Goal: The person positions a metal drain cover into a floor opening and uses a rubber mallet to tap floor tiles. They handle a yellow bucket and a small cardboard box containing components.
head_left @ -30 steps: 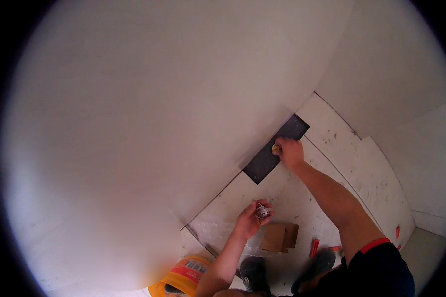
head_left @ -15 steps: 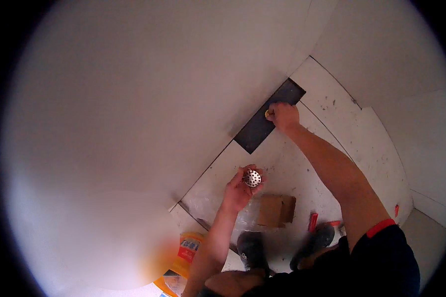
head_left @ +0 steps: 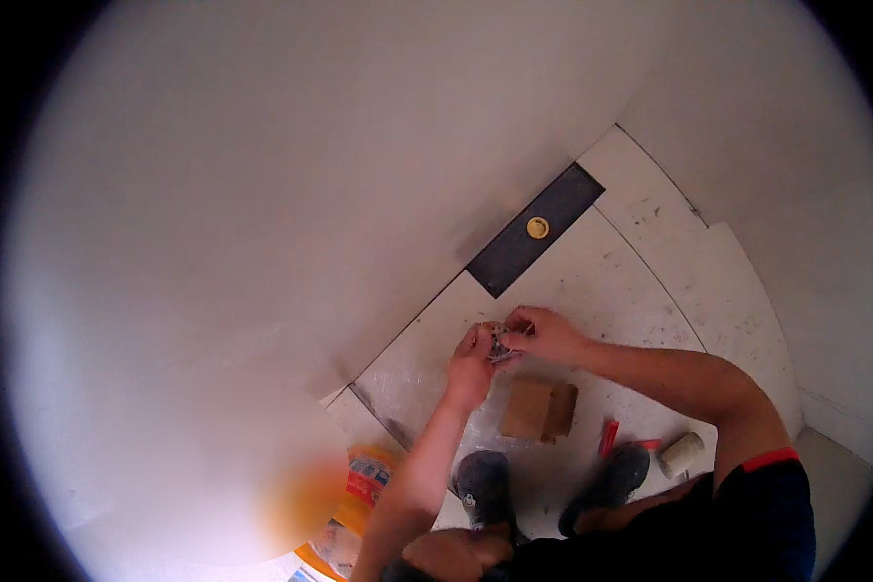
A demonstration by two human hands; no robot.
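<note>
Black strip [head_left: 501, 264]: laid by wall [head_left: 310, 194], yellow disc [head_left: 538, 228] already on it.
Metal piece [head_left: 500, 346]: apart from both.
Left hand [head_left: 470, 365], right hand [head_left: 545, 336]: together, gripping it.

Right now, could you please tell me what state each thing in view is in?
Small grey piece: held, mostly covered.
Left hand: closed on that piece.
Right hand: curled at that piece, grip partly hidden.
Yellow round fitting: on the dark strip, uncovered.
Dark strip: along the wall, no hand on it.
Cardboard box: lying on the floor.
Yellow bucket: partly hidden by the left forearm.
</note>
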